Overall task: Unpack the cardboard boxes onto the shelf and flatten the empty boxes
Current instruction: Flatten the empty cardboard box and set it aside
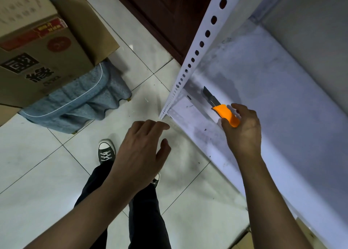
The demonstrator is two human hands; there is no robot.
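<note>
My right hand [243,130] grips an orange utility knife [225,114] with its grey blade extended, held over the left end of the white metal shelf [267,90]. My left hand [140,151] hovers over the floor in front of the shelf corner, fingers relaxed and holding nothing. A brown cardboard box [39,51] with black characters and red tape stands at the upper left, one flap sticking out to the right.
The shelf's perforated white upright [195,54] runs diagonally up the middle. A blue padded cloth [79,98] covers whatever the box stands on. A dark red wooden door [165,13] is behind. My legs and black sneakers [106,151] stand on the pale floor tiles.
</note>
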